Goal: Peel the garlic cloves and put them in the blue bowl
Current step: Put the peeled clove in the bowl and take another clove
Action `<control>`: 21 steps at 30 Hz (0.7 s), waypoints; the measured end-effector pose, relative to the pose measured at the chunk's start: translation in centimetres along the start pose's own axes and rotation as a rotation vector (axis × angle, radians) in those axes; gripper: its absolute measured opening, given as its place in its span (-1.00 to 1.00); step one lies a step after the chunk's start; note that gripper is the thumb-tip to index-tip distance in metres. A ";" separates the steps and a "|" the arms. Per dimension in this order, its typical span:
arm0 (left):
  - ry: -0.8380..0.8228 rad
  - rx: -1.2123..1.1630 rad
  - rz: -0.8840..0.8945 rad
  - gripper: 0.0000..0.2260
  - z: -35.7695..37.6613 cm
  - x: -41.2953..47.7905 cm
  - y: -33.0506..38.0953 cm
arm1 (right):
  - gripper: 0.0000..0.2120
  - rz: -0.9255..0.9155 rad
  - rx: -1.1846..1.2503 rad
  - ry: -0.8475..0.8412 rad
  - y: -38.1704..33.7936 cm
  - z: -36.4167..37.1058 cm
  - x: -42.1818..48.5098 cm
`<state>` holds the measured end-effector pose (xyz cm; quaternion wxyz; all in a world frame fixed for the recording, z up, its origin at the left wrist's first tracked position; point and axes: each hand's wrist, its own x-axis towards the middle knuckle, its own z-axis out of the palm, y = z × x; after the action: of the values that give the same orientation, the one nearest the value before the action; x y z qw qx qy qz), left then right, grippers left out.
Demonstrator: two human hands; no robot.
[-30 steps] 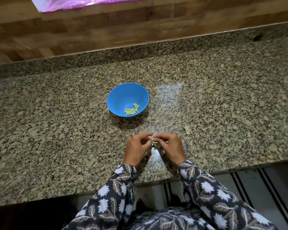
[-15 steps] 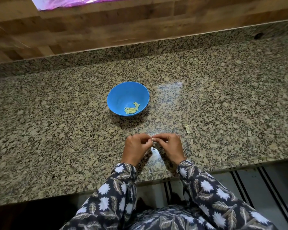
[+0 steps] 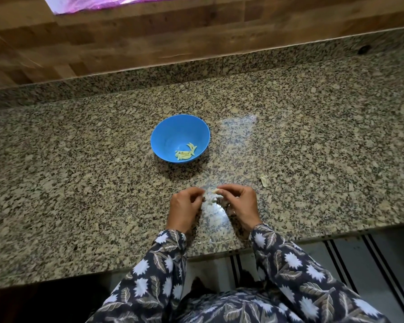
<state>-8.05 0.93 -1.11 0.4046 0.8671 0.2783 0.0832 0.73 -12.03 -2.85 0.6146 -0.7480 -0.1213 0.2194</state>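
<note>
The blue bowl (image 3: 166,134) stands on the granite counter with several pale yellow peeled cloves (image 3: 186,152) at its bottom right. Just in front of it, my right hand (image 3: 239,205) pinches a small garlic clove (image 3: 215,190) between thumb and fingertips. My left hand (image 3: 184,206) is beside it, a small gap apart, with its fingers curled; a thin scrap of skin may be between its fingertips, but blur hides it. Another unpeeled clove (image 3: 263,180) lies on the counter to the right of my right hand.
The speckled granite counter (image 3: 79,183) runs wide to both sides, backed by a low granite ledge and a wooden wall (image 3: 149,38). The counter's front edge (image 3: 149,264) is near my sleeves. Small skin flakes lie near the edge.
My hands were pressed together on the clove; now they have drawn slightly apart, the clove staying with my right hand. The view shifted slightly.
</note>
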 end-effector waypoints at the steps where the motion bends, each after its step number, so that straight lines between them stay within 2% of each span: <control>1: -0.005 -0.011 -0.007 -0.78 -0.1 0.0 0.1 | -0.87 0.004 0.012 -0.006 0.0 0.0 0.0; 6: 0.052 -0.059 -0.061 -0.83 -0.1 0.0 0.5 | -0.88 0.012 0.018 -0.010 0.3 0.3 0.1; 12: 0.034 -0.029 -0.096 -0.92 0.0 0.0 0.5 | -0.88 0.029 0.040 -0.007 -0.1 0.1 -0.1; 15: 0.011 -0.134 -0.061 -0.79 0.1 0.1 0.7 | -0.88 0.037 0.073 -0.004 -0.2 0.0 -0.3; 21: -0.050 -0.311 -0.019 -0.77 0.4 0.4 1.5 | -0.90 0.006 0.100 -0.027 -0.4 0.1 -0.3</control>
<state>-6.93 0.10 -0.26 0.5416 0.7932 0.2599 0.0997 0.41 -12.04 -2.44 0.6489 -0.7136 -0.1162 0.2373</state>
